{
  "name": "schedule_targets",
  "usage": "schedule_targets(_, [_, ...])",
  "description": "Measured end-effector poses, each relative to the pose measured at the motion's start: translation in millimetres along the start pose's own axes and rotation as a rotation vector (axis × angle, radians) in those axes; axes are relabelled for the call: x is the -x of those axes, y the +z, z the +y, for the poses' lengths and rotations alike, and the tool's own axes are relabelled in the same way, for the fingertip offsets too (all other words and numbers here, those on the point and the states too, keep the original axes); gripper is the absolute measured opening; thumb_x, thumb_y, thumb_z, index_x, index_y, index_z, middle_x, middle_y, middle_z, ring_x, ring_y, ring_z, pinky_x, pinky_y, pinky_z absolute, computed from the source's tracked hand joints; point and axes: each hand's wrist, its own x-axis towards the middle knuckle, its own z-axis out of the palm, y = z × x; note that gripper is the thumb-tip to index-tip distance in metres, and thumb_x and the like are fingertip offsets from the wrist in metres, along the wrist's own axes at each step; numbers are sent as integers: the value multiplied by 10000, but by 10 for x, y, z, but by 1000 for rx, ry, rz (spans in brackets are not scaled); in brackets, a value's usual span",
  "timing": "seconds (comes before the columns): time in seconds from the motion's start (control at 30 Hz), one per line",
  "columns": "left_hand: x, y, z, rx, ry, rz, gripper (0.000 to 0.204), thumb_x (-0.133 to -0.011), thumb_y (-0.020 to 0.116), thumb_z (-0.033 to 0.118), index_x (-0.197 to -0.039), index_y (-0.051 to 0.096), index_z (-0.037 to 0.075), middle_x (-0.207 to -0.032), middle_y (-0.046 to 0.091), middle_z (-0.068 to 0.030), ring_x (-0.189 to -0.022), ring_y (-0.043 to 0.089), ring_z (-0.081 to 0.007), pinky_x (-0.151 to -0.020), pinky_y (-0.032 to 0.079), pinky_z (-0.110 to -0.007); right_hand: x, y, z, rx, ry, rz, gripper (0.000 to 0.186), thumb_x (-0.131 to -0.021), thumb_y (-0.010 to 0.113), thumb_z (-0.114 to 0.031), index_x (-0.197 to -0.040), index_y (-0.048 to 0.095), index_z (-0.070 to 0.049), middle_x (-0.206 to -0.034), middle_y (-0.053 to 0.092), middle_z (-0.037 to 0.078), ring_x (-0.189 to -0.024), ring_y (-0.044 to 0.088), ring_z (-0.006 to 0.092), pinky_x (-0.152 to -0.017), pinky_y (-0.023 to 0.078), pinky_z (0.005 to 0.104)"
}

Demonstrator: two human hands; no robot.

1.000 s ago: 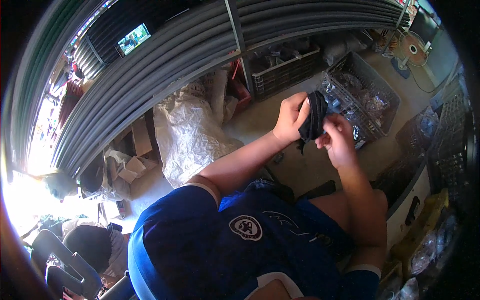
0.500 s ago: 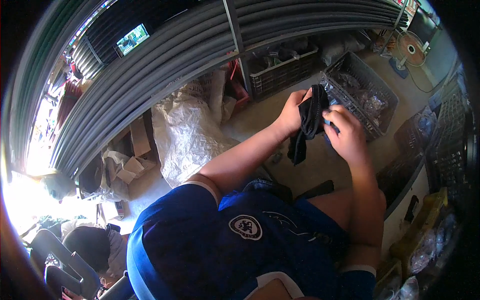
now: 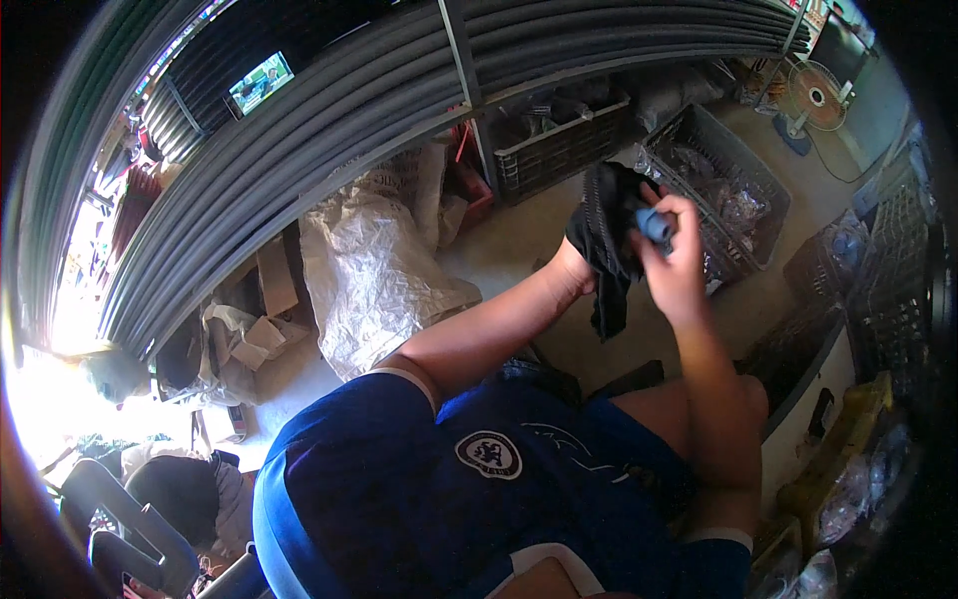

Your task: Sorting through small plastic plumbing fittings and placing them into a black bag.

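A black cloth [image 3: 609, 225] with a stitched edge is bunched over my left hand [image 3: 576, 266], its loose end hanging below. Only the wrist and heel of that hand show; the fingers are hidden in the folds, closed on the cloth. Against the cloth's right side, my right hand [image 3: 683, 262] grips a short blue-grey pipe fitting [image 3: 654, 226] between thumb and fingers. The fitting's round open end points toward me.
Beyond my hands stand a dark plastic crate [image 3: 763, 225] of bagged parts and another black crate [image 3: 559, 155]. Long grey pipes [image 3: 329, 130] lie on a metal rack at the left, above a crumpled silvery sack [image 3: 369, 280]. A fan [image 3: 813, 95] stands far right.
The cloth has spread over my left hand, covering its fingers. My right hand has turned, bringing the blue-grey fitting into plain sight.
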Motion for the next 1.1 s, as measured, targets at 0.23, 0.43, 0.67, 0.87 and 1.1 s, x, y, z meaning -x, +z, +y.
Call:
schedule_targets(0.23, [-46, 38, 21, -181, 73, 162, 376, -1053, 558, 399, -1089, 637, 33, -859, 683, -30, -718, 658, -118, -659, 559, -265, 18, -83, 26, 484, -252, -76, 444, -733, 747, 70, -1140, 576, 20, -1232, 639, 164, -1112, 658, 312, -932, 540, 371])
schedule_targets(0.43, [7, 18, 122, -226, 55, 47, 440, -1049, 542, 450, -1105, 642, 26, -897, 698, -63, -723, 667, -138, -645, 564, -274, 40, -105, 111, -167, 225, -91, 315, -833, 714, 82, -1127, 613, 31, -1167, 650, 100, -1049, 649, 141, -889, 543, 295])
schedule_targets(0.67, [-61, -94, 95, -411, 127, 49, 304, -963, 730, 297, -1047, 647, 18, -872, 684, -34, -712, 626, -102, -665, 533, -270, -32, -264, -80, 574, -195, -171, 356, -753, 739, 21, -1087, 616, 11, -1079, 664, 153, -988, 671, 337, -840, 525, 401])
schedule_targets(0.87, [-91, -187, 28, -441, 67, 84, 320, -992, 693, 309, -944, 666, -6, -787, 668, -19, -675, 594, -81, -617, 498, -263, 32, -320, -131, 574, -108, -261, 250, -762, 687, 66, -974, 571, 4, -842, 625, 160, -756, 656, 309, -688, 513, 395])
schedule_targets(1.1, [-65, -185, 61, -679, 313, 234, 359, -976, 701, 322, -909, 647, -27, -717, 636, -41, -660, 555, -97, -606, 482, -293, 167, -45, 170, -45, 450, -145, 71, -926, 626, -21, -982, 587, -7, -807, 667, 40, -664, 642, 151, -559, 495, 327])
